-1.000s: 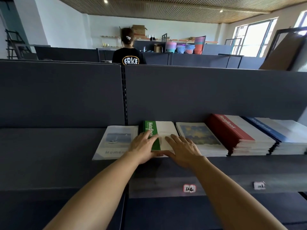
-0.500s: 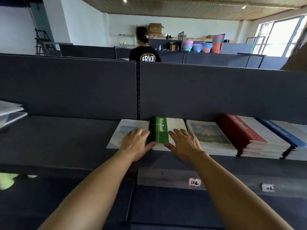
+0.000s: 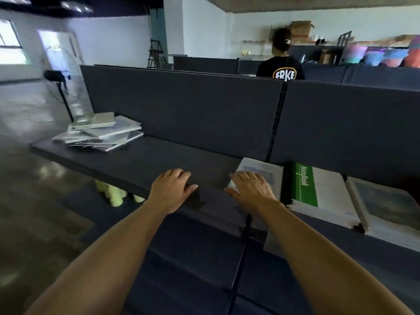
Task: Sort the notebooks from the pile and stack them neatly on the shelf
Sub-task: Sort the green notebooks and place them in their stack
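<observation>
A messy pile of pale notebooks (image 3: pixel 102 133) lies at the far left end of the dark shelf (image 3: pixel 159 160). To the right, sorted stacks lie side by side: a pale-covered notebook (image 3: pixel 266 169), a green-spined notebook (image 3: pixel 304 185) and a picture-cover notebook (image 3: pixel 386 203). My left hand (image 3: pixel 170 189) hovers over the bare shelf front, fingers relaxed, holding nothing. My right hand (image 3: pixel 250 189) lies flat over the near corner of the pale-covered notebook, fingers straight.
A dark back panel (image 3: pixel 193 110) rises behind the shelf. A person in a black shirt (image 3: pixel 284 69) stands beyond it. A standing fan (image 3: pixel 66 80) is by the shelf's left end. Yellow-green items (image 3: pixel 111 194) sit on the lower shelf.
The view has swung left, bringing the loose pile into sight. Both hands have left the green-spined notebook and moved left; the right now lies over the pale-covered one.
</observation>
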The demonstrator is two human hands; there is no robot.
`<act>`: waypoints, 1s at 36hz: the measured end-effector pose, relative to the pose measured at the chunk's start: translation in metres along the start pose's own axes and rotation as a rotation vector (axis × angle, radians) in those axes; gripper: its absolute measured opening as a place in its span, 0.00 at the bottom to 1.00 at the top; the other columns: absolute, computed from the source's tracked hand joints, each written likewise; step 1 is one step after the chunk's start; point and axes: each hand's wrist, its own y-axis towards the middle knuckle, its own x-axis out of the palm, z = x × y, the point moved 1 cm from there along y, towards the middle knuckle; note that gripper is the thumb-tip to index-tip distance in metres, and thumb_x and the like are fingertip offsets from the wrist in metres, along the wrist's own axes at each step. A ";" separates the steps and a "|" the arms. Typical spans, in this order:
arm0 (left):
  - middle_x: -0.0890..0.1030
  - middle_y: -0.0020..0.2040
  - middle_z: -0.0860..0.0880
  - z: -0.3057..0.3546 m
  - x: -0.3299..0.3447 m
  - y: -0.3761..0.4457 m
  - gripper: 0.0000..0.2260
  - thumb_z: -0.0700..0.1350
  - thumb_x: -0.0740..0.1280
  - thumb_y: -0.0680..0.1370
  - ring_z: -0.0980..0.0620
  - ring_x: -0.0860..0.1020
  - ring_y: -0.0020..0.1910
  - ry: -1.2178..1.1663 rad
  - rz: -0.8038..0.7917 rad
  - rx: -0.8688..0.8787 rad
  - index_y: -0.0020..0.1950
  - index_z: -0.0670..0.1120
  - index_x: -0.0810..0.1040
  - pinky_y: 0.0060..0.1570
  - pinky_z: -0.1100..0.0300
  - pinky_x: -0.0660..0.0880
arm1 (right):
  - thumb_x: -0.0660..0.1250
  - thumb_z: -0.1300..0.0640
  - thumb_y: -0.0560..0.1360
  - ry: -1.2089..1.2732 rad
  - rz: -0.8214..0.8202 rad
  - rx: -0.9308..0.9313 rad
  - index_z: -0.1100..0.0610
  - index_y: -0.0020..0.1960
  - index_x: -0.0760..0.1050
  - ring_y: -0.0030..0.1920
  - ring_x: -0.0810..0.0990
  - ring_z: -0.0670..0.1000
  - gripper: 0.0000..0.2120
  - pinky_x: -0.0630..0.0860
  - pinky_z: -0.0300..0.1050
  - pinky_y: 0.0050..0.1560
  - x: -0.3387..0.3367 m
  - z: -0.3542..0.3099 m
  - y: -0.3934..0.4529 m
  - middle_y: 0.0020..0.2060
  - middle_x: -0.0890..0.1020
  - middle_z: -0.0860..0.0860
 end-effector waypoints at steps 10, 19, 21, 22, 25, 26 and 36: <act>0.69 0.71 0.50 -0.137 -0.007 -0.029 0.25 0.62 0.52 0.81 0.49 0.65 0.70 0.017 -0.011 -0.181 0.73 0.51 0.66 0.67 0.53 0.63 | 0.48 0.38 0.80 0.016 0.005 -0.130 0.51 0.75 0.58 0.70 0.64 0.53 0.27 0.59 0.51 0.69 0.001 -0.127 0.083 0.72 0.64 0.50; 0.69 0.70 0.50 -0.245 -0.013 -0.044 0.24 0.62 0.52 0.81 0.49 0.65 0.70 0.015 0.009 -0.279 0.72 0.52 0.66 0.67 0.54 0.62 | 0.48 0.41 0.81 0.003 0.019 -0.241 0.51 0.76 0.56 0.72 0.62 0.53 0.27 0.58 0.50 0.70 -0.003 -0.242 0.149 0.73 0.64 0.50; 0.69 0.70 0.50 -0.263 -0.012 -0.046 0.23 0.61 0.53 0.81 0.49 0.65 0.70 0.014 0.023 -0.289 0.72 0.51 0.66 0.67 0.54 0.62 | 0.47 0.41 0.81 -0.005 0.025 -0.252 0.51 0.76 0.56 0.71 0.62 0.53 0.26 0.58 0.50 0.70 -0.004 -0.257 0.163 0.72 0.65 0.50; 0.69 0.70 0.50 -0.272 -0.012 -0.046 0.23 0.60 0.54 0.81 0.49 0.65 0.70 0.014 0.029 -0.296 0.72 0.51 0.66 0.68 0.54 0.62 | 0.47 0.41 0.82 -0.012 0.030 -0.257 0.51 0.76 0.56 0.71 0.63 0.53 0.26 0.58 0.50 0.69 -0.004 -0.264 0.170 0.72 0.65 0.50; 0.69 0.71 0.51 -0.295 -0.010 -0.046 0.22 0.56 0.56 0.81 0.50 0.65 0.71 0.040 0.042 -0.313 0.73 0.51 0.65 0.68 0.55 0.62 | 0.46 0.42 0.82 -0.035 0.045 -0.274 0.52 0.75 0.56 0.70 0.64 0.53 0.25 0.59 0.50 0.69 -0.005 -0.280 0.191 0.71 0.67 0.51; 0.68 0.71 0.51 -0.302 -0.010 -0.045 0.21 0.54 0.57 0.81 0.50 0.65 0.71 0.053 0.042 -0.317 0.74 0.51 0.64 0.68 0.55 0.62 | 0.46 0.42 0.82 -0.038 0.049 -0.276 0.52 0.75 0.57 0.70 0.64 0.53 0.25 0.60 0.50 0.69 -0.005 -0.284 0.198 0.71 0.67 0.51; 0.67 0.72 0.50 -0.354 0.003 -0.002 0.21 0.48 0.60 0.81 0.49 0.64 0.72 0.110 0.064 -0.352 0.74 0.51 0.63 0.69 0.55 0.62 | 0.48 0.44 0.82 -0.051 0.129 -0.296 0.52 0.72 0.62 0.66 0.70 0.55 0.22 0.63 0.50 0.66 -0.004 -0.307 0.279 0.66 0.73 0.52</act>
